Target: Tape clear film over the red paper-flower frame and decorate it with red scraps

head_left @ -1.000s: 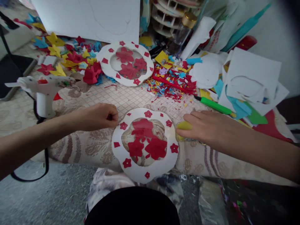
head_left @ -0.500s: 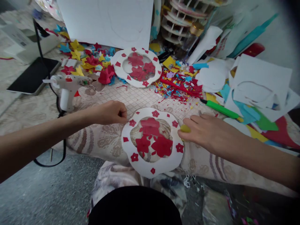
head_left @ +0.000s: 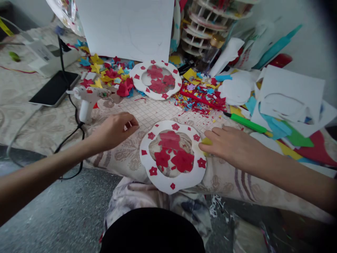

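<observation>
A white scalloped paper frame [head_left: 147,165] lies in front of me at the table's edge, with small red paper flowers and squares around its ring. Larger red paper flowers [head_left: 183,160] sit on the clear sheet in its middle. My left hand [head_left: 114,130] is just left of the frame, apart from it. Its fingers are loosely curled towards the thumb, and I see nothing between them. At the frame's right edge is my right hand [head_left: 226,144], closed around a small yellow object [head_left: 206,141] that is mostly hidden by the fingers.
A second decorated frame [head_left: 137,82] lies further back. Around it are paper stars [head_left: 96,59] and coloured scraps [head_left: 195,100]. At left are a glue gun [head_left: 86,102] with its cord and a phone [head_left: 54,88]. A green cutter [head_left: 247,123] and paper sheets [head_left: 295,88] lie right.
My left hand has drawn back to the left, away from the frame's edge, and its fingers have loosened a little. My right hand stays by the frame. The view has shifted slightly left.
</observation>
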{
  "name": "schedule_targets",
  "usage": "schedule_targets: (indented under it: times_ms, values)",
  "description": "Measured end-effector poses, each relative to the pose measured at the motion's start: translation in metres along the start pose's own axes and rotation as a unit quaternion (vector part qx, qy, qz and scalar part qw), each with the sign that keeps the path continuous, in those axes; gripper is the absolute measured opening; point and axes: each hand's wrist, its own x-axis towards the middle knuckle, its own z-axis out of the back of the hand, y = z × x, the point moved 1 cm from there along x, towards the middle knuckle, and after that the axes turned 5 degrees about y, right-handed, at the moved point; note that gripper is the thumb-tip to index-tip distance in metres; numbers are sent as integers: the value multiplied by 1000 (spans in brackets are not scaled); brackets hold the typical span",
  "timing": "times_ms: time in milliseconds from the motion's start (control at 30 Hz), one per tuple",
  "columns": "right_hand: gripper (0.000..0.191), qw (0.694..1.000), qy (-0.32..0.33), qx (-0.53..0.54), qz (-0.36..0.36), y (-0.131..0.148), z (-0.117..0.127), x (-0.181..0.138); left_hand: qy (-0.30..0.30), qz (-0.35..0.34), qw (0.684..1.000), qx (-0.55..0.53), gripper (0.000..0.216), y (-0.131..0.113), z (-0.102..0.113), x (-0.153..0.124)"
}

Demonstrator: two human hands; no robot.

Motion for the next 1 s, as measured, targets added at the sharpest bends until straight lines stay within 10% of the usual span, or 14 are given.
schedule_targets:
  times_ms: [100, 267, 1000]
  values:
    - [12, 1000, -5, -4, -3, 1, 0, 0, -66, -105, 992, 15, 35, -16, -13, -22]
    - [11, 1000, -1, -13, -2, 3, 0, 0, 43, -231, 967, 103, 59, -24, -42, -37]
    - [14, 999, -26, -31, -28, 0, -3, -9, 82, -190, 968, 144, 65, -1, -45, -47]
